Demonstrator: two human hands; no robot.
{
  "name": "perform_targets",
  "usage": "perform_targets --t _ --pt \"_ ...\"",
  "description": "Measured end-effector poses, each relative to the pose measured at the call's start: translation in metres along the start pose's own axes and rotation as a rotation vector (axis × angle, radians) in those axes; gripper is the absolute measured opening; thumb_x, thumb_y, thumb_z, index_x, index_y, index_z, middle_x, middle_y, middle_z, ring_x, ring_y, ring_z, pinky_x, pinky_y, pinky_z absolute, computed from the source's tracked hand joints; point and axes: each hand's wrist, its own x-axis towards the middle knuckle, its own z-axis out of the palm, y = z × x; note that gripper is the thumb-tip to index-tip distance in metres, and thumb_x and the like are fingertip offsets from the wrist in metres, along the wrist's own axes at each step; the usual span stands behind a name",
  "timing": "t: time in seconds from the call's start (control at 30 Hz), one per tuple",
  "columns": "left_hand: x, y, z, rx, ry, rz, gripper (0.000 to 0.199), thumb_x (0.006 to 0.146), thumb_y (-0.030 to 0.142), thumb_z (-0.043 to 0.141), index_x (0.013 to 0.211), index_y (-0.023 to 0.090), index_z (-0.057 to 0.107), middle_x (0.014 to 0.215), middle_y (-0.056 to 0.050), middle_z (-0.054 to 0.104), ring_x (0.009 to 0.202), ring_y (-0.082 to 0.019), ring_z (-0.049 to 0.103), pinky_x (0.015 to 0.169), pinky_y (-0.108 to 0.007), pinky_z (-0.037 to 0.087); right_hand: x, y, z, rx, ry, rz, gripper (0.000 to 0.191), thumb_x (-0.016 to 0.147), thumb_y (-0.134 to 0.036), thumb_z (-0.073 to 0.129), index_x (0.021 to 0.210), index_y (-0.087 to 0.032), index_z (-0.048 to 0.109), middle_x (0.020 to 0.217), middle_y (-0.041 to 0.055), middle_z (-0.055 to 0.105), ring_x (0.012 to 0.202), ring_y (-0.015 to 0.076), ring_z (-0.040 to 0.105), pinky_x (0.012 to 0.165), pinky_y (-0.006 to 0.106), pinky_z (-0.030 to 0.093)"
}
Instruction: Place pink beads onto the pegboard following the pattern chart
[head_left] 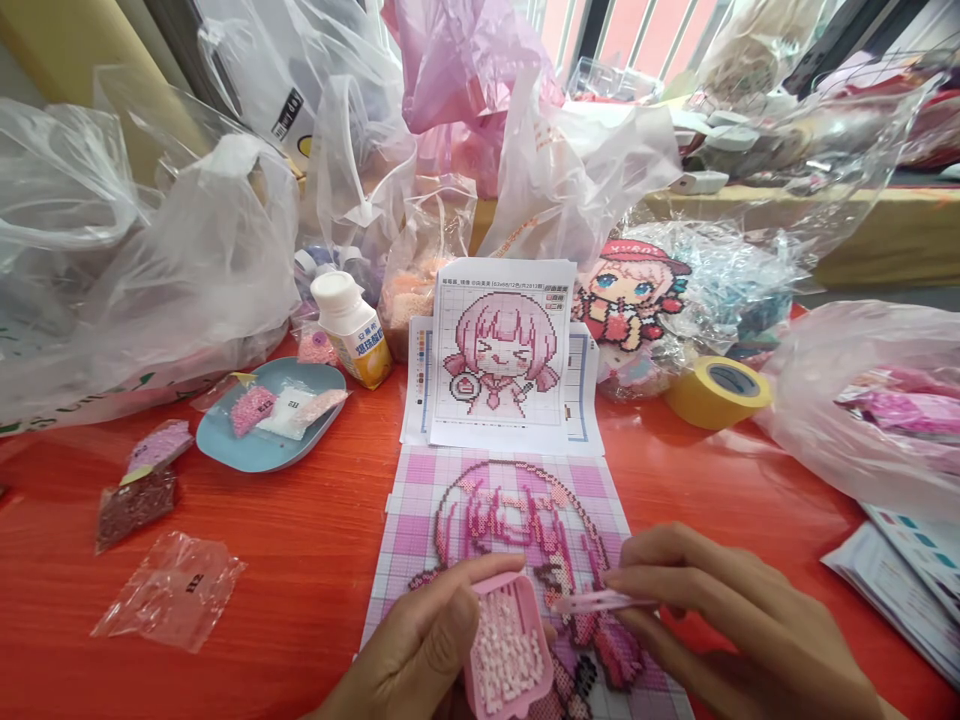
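My left hand [431, 640] is closed around a small pink tray [546, 655] of pale pink beads [507, 640], tilted toward me. In my right hand [720, 620] is a pair of pink tweezers [592, 601], pinched between thumb and fingers. Their tips hover just right of the tray; whether a bead sits in them is too small to tell. Below both hands lies a gridded pegboard [409, 500] with a partly beaded figure in pinks and dark outline. My left hand and the tray hide its lower part. Behind it stands a printed pattern sheet [501, 360] of a pink-haired character.
At left are a blue plate [247, 455] with bead packets, more packets [139, 505], an opened plastic bag [176, 590] and a white bottle [349, 330]. Yellow tape [712, 395] and papers [896, 570] lie at right. Plastic bags [202, 230] line the back.
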Motion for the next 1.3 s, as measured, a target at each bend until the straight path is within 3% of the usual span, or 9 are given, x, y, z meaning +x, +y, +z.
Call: perform_targets --t 0.1,0.23,0.37,0.7,0.93,1.13,1.3 --pt "0.001 0.002 -0.002 0.024 0.053 0.041 0.067 0.083 0.064 0.057 0.131 0.017 0.054 0.075 -0.006 0.072 0.065 -0.018 0.07 0.058 -0.024 0.048 -0.003 0.009 -0.002 -0.013 -0.013 0.032 0.01 0.097 -0.022 0.051 0.093 -0.018 0.06 0.077 0.0021 0.063 0.064 0.0074 0.063 0.054 0.015 0.049" --pt "0.002 0.006 0.002 0.02 0.117 0.095 0.067 0.081 0.069 0.055 0.123 0.016 0.057 0.078 -0.01 0.076 0.056 -0.018 0.069 0.053 -0.024 0.05 -0.009 0.017 0.003 0.001 -0.1 0.047 0.006 0.095 -0.02 0.053 0.094 -0.019 0.058 0.078 0.0011 0.061 0.059 0.0082 0.058 0.05 0.018 0.045" --pt "0.0 0.009 0.008 -0.012 0.19 0.097 0.063 0.077 0.069 0.061 0.114 0.017 0.063 0.093 -0.013 0.078 0.058 -0.016 0.069 0.052 -0.024 0.049 -0.017 0.019 0.01 -0.052 -0.173 0.036 0.006 0.096 -0.021 0.053 0.094 -0.02 0.058 0.081 0.0018 0.061 0.062 0.0099 0.059 0.051 0.021 0.043" --pt "-0.002 0.011 0.011 0.01 0.215 0.085 0.061 0.073 0.068 0.067 0.111 0.02 0.068 0.096 -0.01 0.079 0.056 -0.016 0.067 0.053 -0.026 0.048 -0.021 0.021 0.012 -0.077 -0.193 0.026 0.008 0.096 -0.024 0.052 0.092 -0.02 0.057 0.081 0.0016 0.061 0.061 0.0102 0.058 0.051 0.022 0.04" --pt "-0.001 0.009 0.009 0.052 0.175 0.084 0.065 0.075 0.072 0.061 0.114 0.021 0.064 0.078 -0.007 0.075 0.058 -0.016 0.065 0.054 -0.025 0.047 -0.022 0.02 0.012 -0.101 -0.196 0.019 0.008 0.097 -0.025 0.052 0.092 -0.021 0.056 0.081 0.0016 0.061 0.061 0.0107 0.058 0.05 0.023 0.039" --pt "0.0 0.007 0.008 0.032 0.179 0.067 0.067 0.074 0.072 0.062 0.115 0.019 0.063 0.093 -0.011 0.077 0.058 -0.015 0.066 0.054 -0.025 0.047 -0.021 0.022 0.012 -0.118 -0.194 -0.003 0.008 0.097 -0.026 0.052 0.093 -0.022 0.057 0.081 0.0014 0.061 0.06 0.0105 0.059 0.049 0.023 0.04" --pt "0.001 0.007 0.007 0.034 0.147 0.068 0.066 0.076 0.071 0.061 0.116 0.019 0.062 0.091 -0.011 0.076 0.059 -0.016 0.066 0.054 -0.025 0.046 -0.021 0.024 0.011 -0.119 -0.191 -0.019 0.009 0.097 -0.027 0.052 0.093 -0.021 0.058 0.081 0.0015 0.062 0.061 0.0102 0.061 0.049 0.022 0.041"
